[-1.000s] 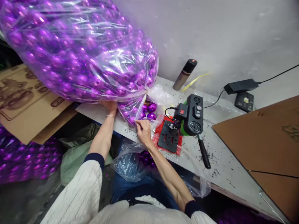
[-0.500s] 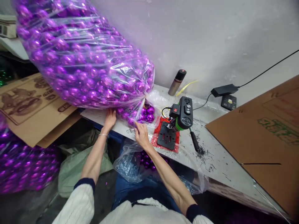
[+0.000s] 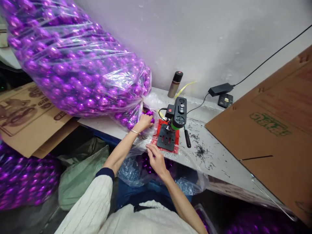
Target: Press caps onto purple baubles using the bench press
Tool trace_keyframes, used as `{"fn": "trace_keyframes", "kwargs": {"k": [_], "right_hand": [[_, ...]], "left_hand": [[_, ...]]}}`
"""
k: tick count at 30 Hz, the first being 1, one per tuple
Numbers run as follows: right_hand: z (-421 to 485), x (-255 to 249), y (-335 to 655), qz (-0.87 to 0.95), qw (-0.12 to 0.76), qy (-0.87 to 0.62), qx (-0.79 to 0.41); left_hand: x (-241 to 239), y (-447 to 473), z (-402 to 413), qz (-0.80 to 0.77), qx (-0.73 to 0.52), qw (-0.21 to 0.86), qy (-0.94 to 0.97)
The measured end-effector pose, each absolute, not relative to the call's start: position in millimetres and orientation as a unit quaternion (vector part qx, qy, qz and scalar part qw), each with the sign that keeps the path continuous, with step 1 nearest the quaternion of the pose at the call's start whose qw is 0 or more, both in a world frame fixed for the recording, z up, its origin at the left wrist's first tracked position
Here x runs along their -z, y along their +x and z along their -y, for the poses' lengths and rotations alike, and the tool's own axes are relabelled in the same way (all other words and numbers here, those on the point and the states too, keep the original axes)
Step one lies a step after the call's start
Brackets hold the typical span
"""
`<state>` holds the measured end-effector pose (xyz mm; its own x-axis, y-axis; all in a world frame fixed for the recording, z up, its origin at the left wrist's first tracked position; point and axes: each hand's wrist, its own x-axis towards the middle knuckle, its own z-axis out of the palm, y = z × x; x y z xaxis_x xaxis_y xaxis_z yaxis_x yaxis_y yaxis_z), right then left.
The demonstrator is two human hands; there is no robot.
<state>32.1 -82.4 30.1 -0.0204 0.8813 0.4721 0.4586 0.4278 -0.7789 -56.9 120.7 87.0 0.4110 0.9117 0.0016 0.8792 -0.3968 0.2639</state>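
Shiny purple baubles (image 3: pixel 123 122) lie at the gathered mouth of a large clear plastic bag (image 3: pixel 97 74), which is full of the same balls. My left hand (image 3: pixel 145 122) reaches into this mouth, its fingers curled down over a bauble (image 3: pixel 152 119); the fingertips are partly hidden. My right hand (image 3: pixel 157 159) hovers at the table's front edge, loosely bent, thumb and forefinger apart, with nothing seen in it. Below it, a second clear bag (image 3: pixel 131 170) hangs over my lap with dark purple baubles (image 3: pixel 147 164) inside.
A small black-and-green machine (image 3: pixel 179 112) stands on a red sheet (image 3: pixel 176 144) right of the bag's mouth. Behind it are a dark-capped bottle (image 3: pixel 175 85) and a power adapter (image 3: pixel 221 89). Black scraps (image 3: pixel 201 150) litter the table. Cardboard boxes (image 3: pixel 268 130) flank both sides.
My left hand has moved from beside the bag's underside to the baubles at its mouth. My right hand has let go of the bag's edge and drawn back toward me. The view has shifted right.
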Motion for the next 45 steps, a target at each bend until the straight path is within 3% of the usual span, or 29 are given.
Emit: {"fn": "trace_keyframes", "kwargs": {"k": [2,4,8,11,14,18,28,35,45], "right_hand": [[98,-35,46,0.681,0.497,-0.492,-0.217],[110,-41,62,0.685,0.496,-0.487,-0.217],[121,-54,102,0.666,0.506,-0.517,-0.181],[118,-64,131,0.622,0.538,-0.556,-0.119],[115,-69,149,0.578,0.571,-0.579,-0.071],[120,-65,156,0.557,0.574,-0.595,-0.077],[145,-44,149,0.550,0.540,-0.624,-0.131],[143,-48,151,0.559,0.545,-0.616,-0.107],[93,-105,147,0.658,0.560,-0.501,0.057]], "left_hand": [[-86,-60,-117,-0.539,-0.086,0.130,0.828],[-84,-69,-105,-0.548,-0.181,0.201,0.792],[-76,-84,-59,-0.470,-0.453,0.509,0.561],[-62,-76,-24,-0.390,-0.491,0.670,0.397],[-46,-51,-4,-0.371,-0.486,0.724,0.319],[-28,-16,1,-0.431,-0.483,0.684,0.336],[-8,-1,2,-0.539,-0.413,0.348,0.646],[-11,6,-1,-0.488,-0.404,0.300,0.713],[3,5,-8,-0.434,-0.420,0.354,0.714]]}}
